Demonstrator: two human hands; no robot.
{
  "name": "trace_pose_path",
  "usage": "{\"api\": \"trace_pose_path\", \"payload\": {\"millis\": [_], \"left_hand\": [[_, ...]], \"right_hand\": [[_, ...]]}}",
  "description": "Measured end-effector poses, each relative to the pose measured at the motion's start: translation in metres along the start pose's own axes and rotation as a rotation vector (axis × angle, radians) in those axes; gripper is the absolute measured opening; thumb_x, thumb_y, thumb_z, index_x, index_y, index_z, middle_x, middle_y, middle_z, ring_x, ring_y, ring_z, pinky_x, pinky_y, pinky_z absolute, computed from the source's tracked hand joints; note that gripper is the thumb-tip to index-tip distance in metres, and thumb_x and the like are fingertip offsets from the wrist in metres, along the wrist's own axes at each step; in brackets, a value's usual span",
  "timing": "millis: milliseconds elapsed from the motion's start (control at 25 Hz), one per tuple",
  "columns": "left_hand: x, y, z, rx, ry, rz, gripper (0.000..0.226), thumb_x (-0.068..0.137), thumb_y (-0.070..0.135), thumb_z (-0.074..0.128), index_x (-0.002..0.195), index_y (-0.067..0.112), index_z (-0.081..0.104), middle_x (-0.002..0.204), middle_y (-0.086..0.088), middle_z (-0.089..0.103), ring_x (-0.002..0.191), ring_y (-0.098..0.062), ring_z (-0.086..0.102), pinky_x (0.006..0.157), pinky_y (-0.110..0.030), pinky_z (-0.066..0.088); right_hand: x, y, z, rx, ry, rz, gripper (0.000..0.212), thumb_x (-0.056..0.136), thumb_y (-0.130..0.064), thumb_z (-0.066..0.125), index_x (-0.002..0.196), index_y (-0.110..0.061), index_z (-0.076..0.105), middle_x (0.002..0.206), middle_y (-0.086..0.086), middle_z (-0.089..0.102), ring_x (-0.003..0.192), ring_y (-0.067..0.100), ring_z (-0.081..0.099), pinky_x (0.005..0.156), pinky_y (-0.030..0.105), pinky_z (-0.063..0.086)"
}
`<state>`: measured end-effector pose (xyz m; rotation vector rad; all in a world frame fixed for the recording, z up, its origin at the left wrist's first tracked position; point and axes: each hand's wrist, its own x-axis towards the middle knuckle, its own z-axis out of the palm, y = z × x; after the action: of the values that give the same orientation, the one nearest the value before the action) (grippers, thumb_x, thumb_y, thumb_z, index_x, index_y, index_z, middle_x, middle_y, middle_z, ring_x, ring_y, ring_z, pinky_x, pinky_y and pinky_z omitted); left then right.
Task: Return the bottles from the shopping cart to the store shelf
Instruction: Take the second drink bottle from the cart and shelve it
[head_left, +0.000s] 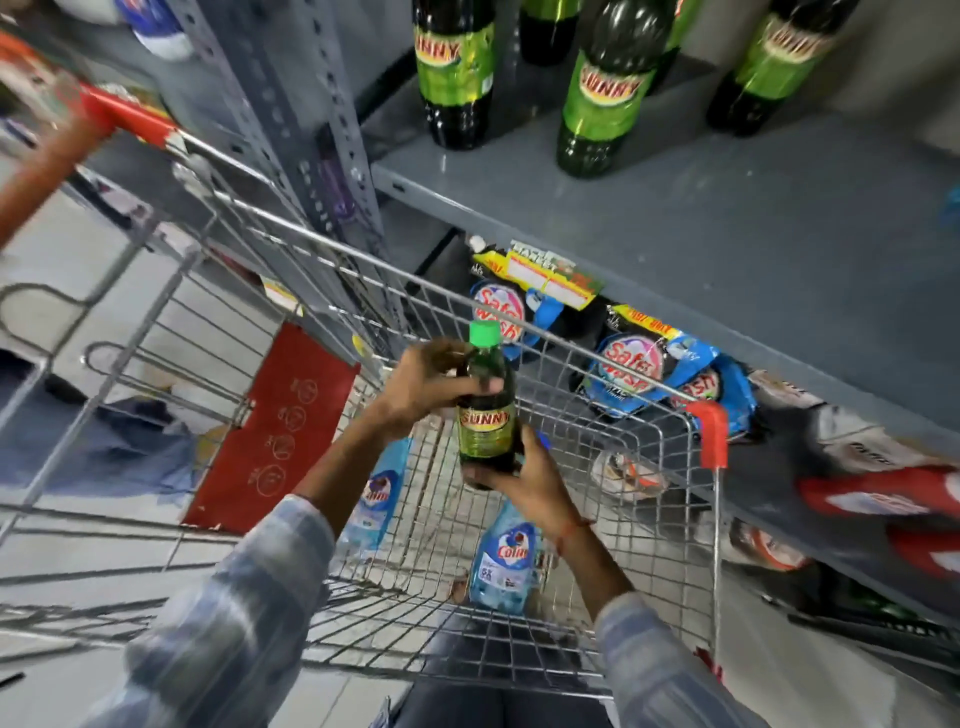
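Observation:
A dark Sunny bottle (485, 410) with a green cap and green label is held upright over the wire shopping cart (597, 364). My left hand (421, 382) grips its neck and shoulder from the left. My right hand (524, 480) cups its base from below. Two blue Colin bottles lie in the cart, one (376, 499) under my left forearm and one (501, 564) near the cart's front. Several matching Sunny bottles (602, 98) stand on the grey store shelf (727, 218) above and to the right.
Safe Wash pouches (631, 364) and other packets fill the lower shelf behind the cart's right rim. A grey perforated upright (311, 130) rises at the shelf's left end. The cart's red child-seat flap (275, 431) hangs at left, with grey floor beyond.

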<state>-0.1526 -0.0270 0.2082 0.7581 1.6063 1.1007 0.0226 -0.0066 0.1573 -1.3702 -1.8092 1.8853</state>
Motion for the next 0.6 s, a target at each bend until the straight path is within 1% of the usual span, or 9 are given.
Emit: {"api": "trace_pose_path", "payload": {"millis": [40, 80, 120, 200, 240, 320, 400, 480, 600], "left_hand": [[-0.007, 0.027, 0.001, 0.04, -0.019, 0.078, 0.044, 0.064, 0.016, 0.082, 0.104, 0.008, 0.063, 0.097, -0.006, 0.072, 0.089, -0.017, 0.068, 0.068, -0.024, 0.056], [-0.014, 0.056, 0.005, 0.064, -0.025, 0.151, 0.045, 0.064, 0.015, 0.082, 0.104, 0.006, 0.063, 0.099, -0.01, 0.072, 0.089, -0.016, 0.069, 0.073, -0.026, 0.057], [-0.02, 0.085, 0.008, 0.076, -0.031, 0.233, 0.042, 0.066, 0.01, 0.081, 0.104, 0.003, 0.063, 0.096, -0.01, 0.072, 0.086, -0.01, 0.068, 0.074, -0.023, 0.056], [-0.028, 0.138, 0.018, 0.072, -0.035, 0.377, 0.038, 0.068, 0.003, 0.078, 0.103, 0.002, 0.063, 0.09, -0.002, 0.07, 0.078, 0.0, 0.066, 0.071, -0.013, 0.053], [-0.029, 0.162, 0.022, 0.06, -0.035, 0.439, 0.04, 0.067, 0.003, 0.078, 0.105, 0.003, 0.063, 0.091, -0.001, 0.07, 0.079, 0.0, 0.066, 0.072, -0.012, 0.052], [-0.016, 0.201, 0.031, 0.042, -0.06, 0.529, 0.046, 0.066, 0.007, 0.079, 0.109, 0.006, 0.061, 0.099, -0.004, 0.07, 0.09, -0.007, 0.066, 0.08, -0.018, 0.053], [0.009, 0.229, 0.045, 0.031, -0.118, 0.566, 0.049, 0.065, 0.007, 0.079, 0.109, 0.01, 0.059, 0.105, -0.008, 0.068, 0.097, -0.014, 0.065, 0.088, -0.024, 0.053], [0.034, 0.246, 0.069, 0.035, -0.171, 0.579, 0.048, 0.064, 0.001, 0.078, 0.107, 0.013, 0.058, 0.104, -0.007, 0.067, 0.097, -0.015, 0.063, 0.091, -0.028, 0.051], [0.074, 0.249, 0.102, 0.051, -0.183, 0.527, 0.057, 0.066, -0.008, 0.074, 0.118, 0.002, 0.053, 0.111, -0.012, 0.061, 0.104, -0.02, 0.057, 0.096, -0.032, 0.046]], "right_hand": [[-0.006, -0.02, -0.011, -0.021, 0.012, -0.06, 0.062, 0.067, -0.004, 0.077, 0.12, -0.008, 0.045, 0.101, -0.006, 0.061, 0.092, 0.0, 0.062, 0.074, 0.003, 0.046], [-0.01, -0.04, -0.021, -0.042, 0.032, -0.117, 0.062, 0.067, -0.007, 0.079, 0.119, -0.011, 0.046, 0.102, -0.005, 0.061, 0.093, -0.001, 0.061, 0.078, 0.005, 0.047], [-0.015, -0.062, -0.033, -0.038, 0.05, -0.18, 0.062, 0.066, -0.01, 0.08, 0.117, -0.013, 0.047, 0.104, -0.004, 0.063, 0.092, -0.002, 0.061, 0.085, 0.012, 0.05], [-0.018, -0.1, -0.055, -0.063, 0.129, -0.284, 0.063, 0.061, -0.021, 0.081, 0.115, -0.018, 0.048, 0.11, 0.002, 0.065, 0.098, 0.008, 0.063, 0.093, 0.032, 0.053], [-0.02, -0.121, -0.069, -0.099, 0.178, -0.339, 0.065, 0.06, -0.025, 0.081, 0.116, -0.019, 0.048, 0.112, 0.003, 0.065, 0.101, 0.014, 0.062, 0.092, 0.035, 0.052], [-0.017, -0.155, -0.098, -0.139, 0.279, -0.419, 0.068, 0.063, -0.024, 0.081, 0.121, -0.017, 0.046, 0.111, 0.0, 0.064, 0.102, 0.015, 0.061, 0.089, 0.031, 0.05], [-0.006, -0.18, -0.125, -0.138, 0.392, -0.478, 0.07, 0.062, -0.023, 0.082, 0.122, -0.013, 0.046, 0.113, 0.004, 0.065, 0.102, 0.015, 0.06, 0.089, 0.032, 0.05], [0.014, -0.187, -0.146, -0.111, 0.462, -0.475, 0.069, 0.062, -0.017, 0.083, 0.12, -0.008, 0.047, 0.116, 0.01, 0.064, 0.101, 0.015, 0.057, 0.089, 0.034, 0.049], [0.045, -0.183, -0.17, -0.046, 0.551, -0.439, 0.069, 0.061, -0.011, 0.082, 0.12, -0.006, 0.046, 0.116, 0.015, 0.063, 0.105, 0.024, 0.059, 0.088, 0.037, 0.048]]}}
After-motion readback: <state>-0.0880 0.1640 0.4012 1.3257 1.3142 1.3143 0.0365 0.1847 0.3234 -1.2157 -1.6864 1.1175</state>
